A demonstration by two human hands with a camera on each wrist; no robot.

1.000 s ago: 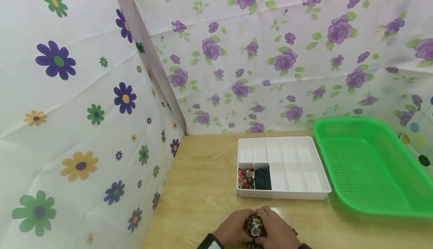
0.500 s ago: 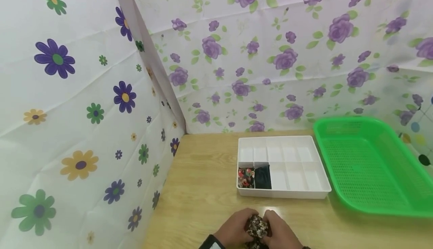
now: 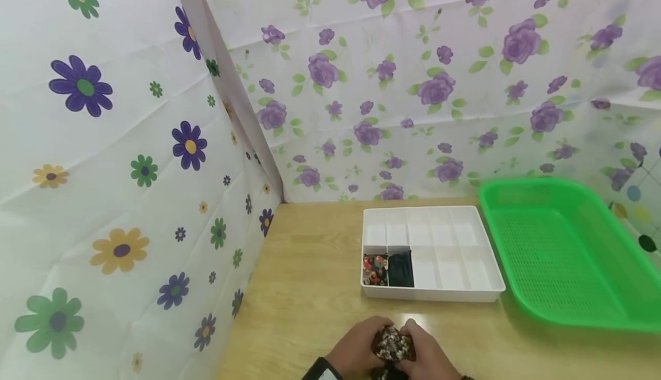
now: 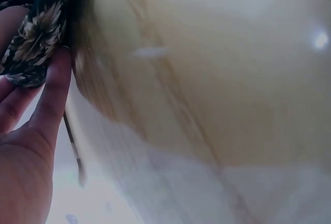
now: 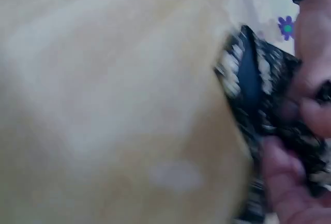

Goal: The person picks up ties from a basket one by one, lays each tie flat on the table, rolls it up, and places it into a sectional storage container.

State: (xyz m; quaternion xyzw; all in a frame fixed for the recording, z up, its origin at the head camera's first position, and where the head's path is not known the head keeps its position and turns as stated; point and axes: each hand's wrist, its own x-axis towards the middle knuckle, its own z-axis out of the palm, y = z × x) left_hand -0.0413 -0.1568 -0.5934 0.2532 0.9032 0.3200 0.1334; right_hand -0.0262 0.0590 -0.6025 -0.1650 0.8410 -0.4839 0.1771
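Observation:
Near the front edge of the head view, both hands grip a dark cloth [image 3: 393, 344] with a pale floral print, bunched and partly folded. My left hand [image 3: 353, 348] holds its left side, and my right hand [image 3: 432, 352] its right side. More of the same cloth hangs below, between the hands. In the left wrist view, fingers press along the edge of the floral cloth [image 4: 41, 32]. The right wrist view is blurred; there the cloth [image 5: 264, 74] shows a plain dark inner side, with fingertips of both hands pinching it.
A white divided tray [image 3: 439, 295] lies beyond the hands. Its front-left compartments hold a red-patterned cloth [image 3: 375, 270] and a dark green cloth [image 3: 400, 270]. A green plastic basket [image 3: 542, 311] stands to its right. Flowered sheets [image 3: 320, 139] line the left and back.
My right hand has shifted slightly right, away from the left hand. The cloth between them is spread wider, showing more of its print. The tray and basket are unmoved.

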